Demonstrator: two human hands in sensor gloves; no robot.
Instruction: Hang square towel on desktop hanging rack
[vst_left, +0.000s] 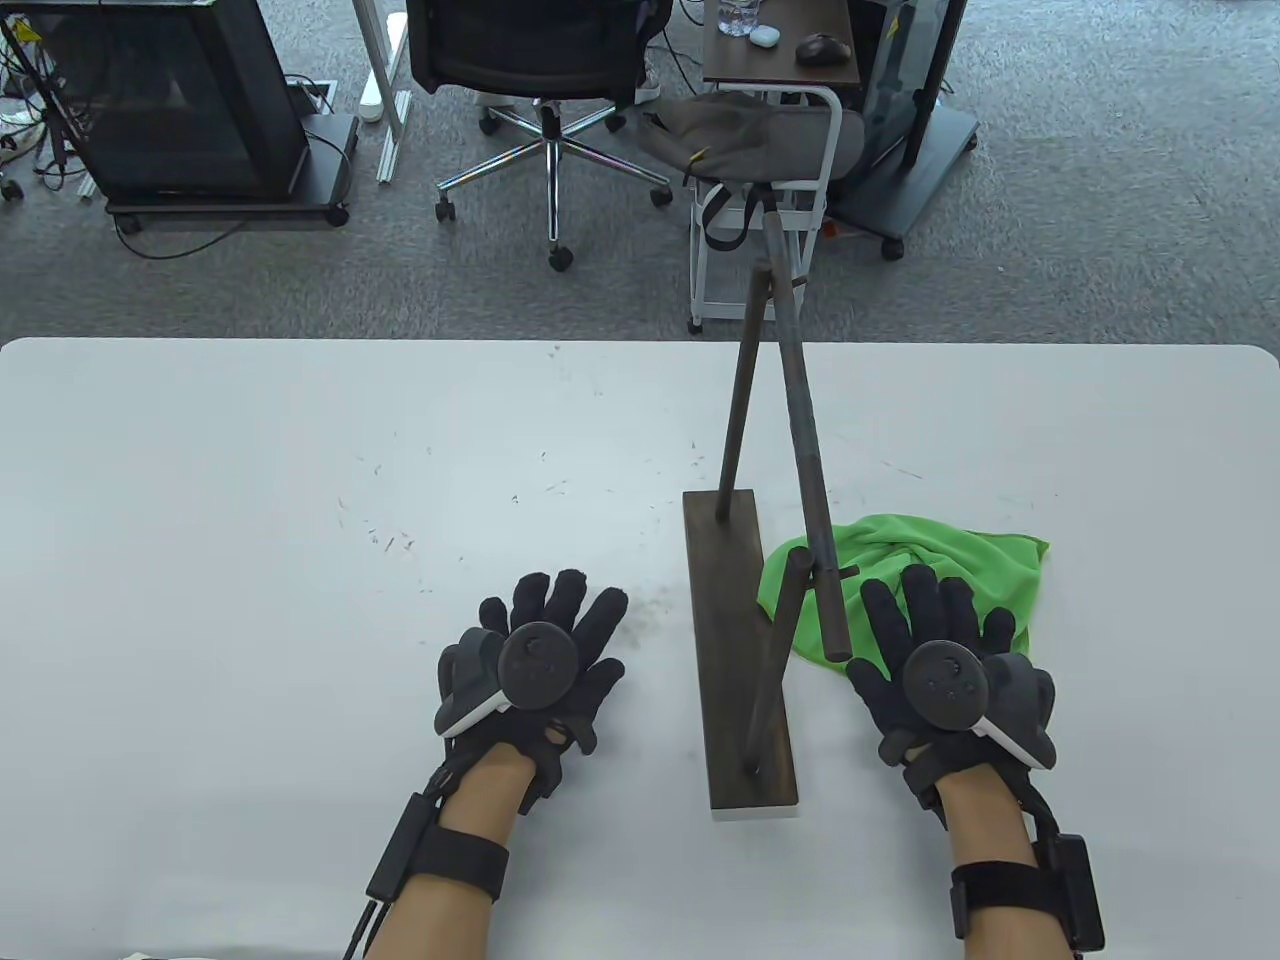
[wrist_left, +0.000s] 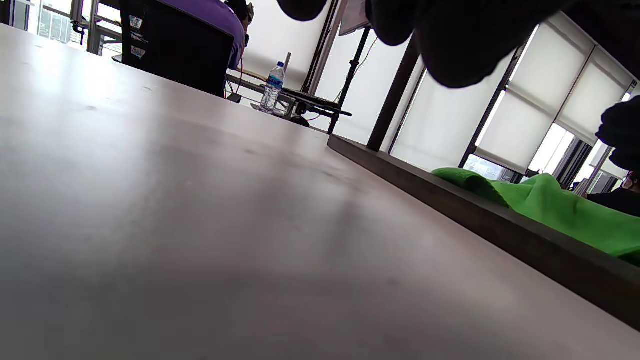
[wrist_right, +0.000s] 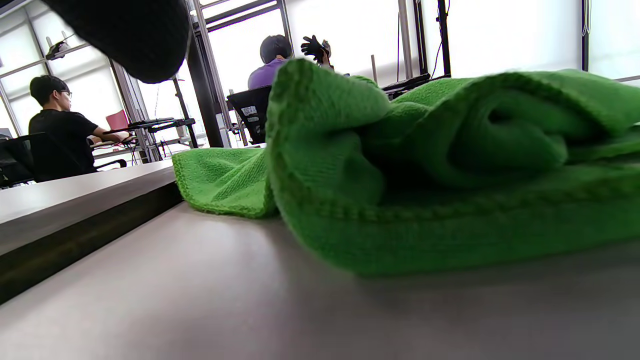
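My left hand (vst_left: 535, 665) lies flat on the table (vst_left: 250, 560), fingers spread, holding nothing. Right of it stands the rack (vst_left: 745, 650). Just beyond it the crumpled green towel (vst_left: 960, 555) lies under my right hand's (vst_left: 945, 670) spread fingertips.

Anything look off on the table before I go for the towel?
The green towel lies crumpled in a heap right of the rack's base, one edge against it, not spread flat. Both the left hand and right hand hold nothing. The rack stands upright.
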